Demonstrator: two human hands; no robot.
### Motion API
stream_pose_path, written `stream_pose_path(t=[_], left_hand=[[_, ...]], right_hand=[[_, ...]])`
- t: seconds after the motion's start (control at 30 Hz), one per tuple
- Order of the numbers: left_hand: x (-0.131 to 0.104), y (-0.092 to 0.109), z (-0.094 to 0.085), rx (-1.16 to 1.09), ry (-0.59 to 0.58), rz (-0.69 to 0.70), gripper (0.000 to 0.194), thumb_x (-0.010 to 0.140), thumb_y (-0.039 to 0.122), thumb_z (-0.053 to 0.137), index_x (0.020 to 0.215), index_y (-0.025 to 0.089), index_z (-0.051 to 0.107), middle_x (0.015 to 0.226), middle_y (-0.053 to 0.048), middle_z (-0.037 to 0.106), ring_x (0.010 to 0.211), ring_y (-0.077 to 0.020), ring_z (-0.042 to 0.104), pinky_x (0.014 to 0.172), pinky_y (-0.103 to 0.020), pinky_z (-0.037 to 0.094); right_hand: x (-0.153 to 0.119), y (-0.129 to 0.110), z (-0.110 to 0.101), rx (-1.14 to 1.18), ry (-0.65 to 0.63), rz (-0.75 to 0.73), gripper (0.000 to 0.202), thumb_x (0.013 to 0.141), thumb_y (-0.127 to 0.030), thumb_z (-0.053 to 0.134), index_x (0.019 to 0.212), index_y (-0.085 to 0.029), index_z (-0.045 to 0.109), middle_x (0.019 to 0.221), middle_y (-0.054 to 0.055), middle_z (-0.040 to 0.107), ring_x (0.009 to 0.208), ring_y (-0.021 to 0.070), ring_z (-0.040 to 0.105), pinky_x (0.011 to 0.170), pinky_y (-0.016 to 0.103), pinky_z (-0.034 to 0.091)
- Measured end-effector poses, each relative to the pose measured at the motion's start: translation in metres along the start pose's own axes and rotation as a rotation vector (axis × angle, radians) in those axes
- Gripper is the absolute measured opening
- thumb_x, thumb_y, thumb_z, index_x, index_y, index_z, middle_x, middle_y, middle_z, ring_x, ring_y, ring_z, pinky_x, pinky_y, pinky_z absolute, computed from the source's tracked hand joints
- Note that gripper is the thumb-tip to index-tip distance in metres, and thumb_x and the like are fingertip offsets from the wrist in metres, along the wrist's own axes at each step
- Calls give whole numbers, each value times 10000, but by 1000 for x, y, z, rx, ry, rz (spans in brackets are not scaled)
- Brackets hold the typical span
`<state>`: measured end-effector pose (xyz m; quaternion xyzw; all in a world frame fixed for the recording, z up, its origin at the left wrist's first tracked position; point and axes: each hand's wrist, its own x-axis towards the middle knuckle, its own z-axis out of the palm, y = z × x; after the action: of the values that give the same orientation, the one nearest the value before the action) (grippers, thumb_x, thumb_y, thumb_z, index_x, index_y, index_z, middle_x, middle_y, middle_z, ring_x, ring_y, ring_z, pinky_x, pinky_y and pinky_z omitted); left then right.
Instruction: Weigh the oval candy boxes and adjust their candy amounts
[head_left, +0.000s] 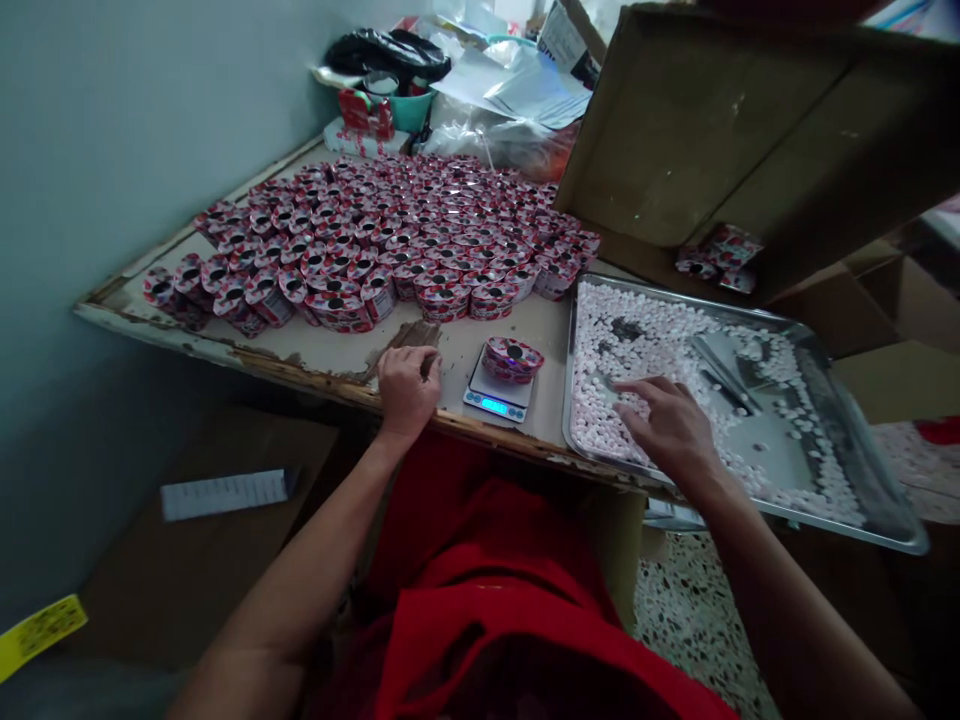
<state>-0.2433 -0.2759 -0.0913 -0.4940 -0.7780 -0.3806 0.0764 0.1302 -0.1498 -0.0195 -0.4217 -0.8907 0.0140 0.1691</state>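
A digital scale (495, 403) with a lit blue display sits near the table's front edge, and one red-and-white pouch (513, 360) with an open top stands on it. My left hand (409, 390) rests at the table edge left of the scale, fingers curled; what they hold, if anything, is hidden. Over the left part of a metal tray (874, 455), my right hand (667, 425) has its fingers spread above small pale pink pieces (600, 425), with nothing visible in its grasp. Many similar pouches (442, 298) stand packed together behind the scale.
A large cardboard box (705, 140) lies open behind the tray with a few pouches (727, 250) inside. Metal tongs or a similar tool (724, 378) lie in the tray. Plastic bags (480, 130) and a teal basin (411, 110) are at the back. A wall borders the left.
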Motion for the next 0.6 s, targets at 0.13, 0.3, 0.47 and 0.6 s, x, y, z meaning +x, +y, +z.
stream_pose_path(t=[0.13, 0.3, 0.47, 0.6], left_hand=[[0, 1, -1, -4, 2, 4, 93, 968, 265, 699, 1017, 214, 759, 1024, -106, 776, 1036, -318, 658, 1048, -469, 458], [-1, 2, -1, 1, 1, -8, 92, 970, 273, 683, 1004, 225, 753, 1018, -98, 779, 1034, -321, 662, 1055, -479, 455], [0, 1, -1, 8, -16, 4, 100, 968, 278, 679, 1005, 225, 754, 1020, -97, 785, 1031, -319, 667, 1051, -474, 461], [0, 0, -1, 12, -15, 16, 145, 991, 312, 658, 1016, 213, 761, 1023, -102, 790, 1020, -323, 667, 1048, -472, 467]], right_hand=[[3, 10, 2, 78, 11, 40, 362, 947, -444, 580, 1121, -204, 789, 1071, 122, 734, 900, 322, 656, 902, 492, 515], [6, 3, 1, 154, 48, 25, 376, 978, -493, 581, 1098, -209, 796, 1045, 113, 751, 929, 327, 686, 876, 480, 520], [7, 0, 1, 151, 124, 46, 379, 1011, -508, 594, 1128, -211, 798, 1071, 112, 758, 955, 327, 677, 901, 480, 513], [9, 1, 2, 122, 187, 69, 428, 1023, -566, 601, 1178, -216, 792, 1096, 116, 749, 1017, 349, 650, 931, 494, 497]])
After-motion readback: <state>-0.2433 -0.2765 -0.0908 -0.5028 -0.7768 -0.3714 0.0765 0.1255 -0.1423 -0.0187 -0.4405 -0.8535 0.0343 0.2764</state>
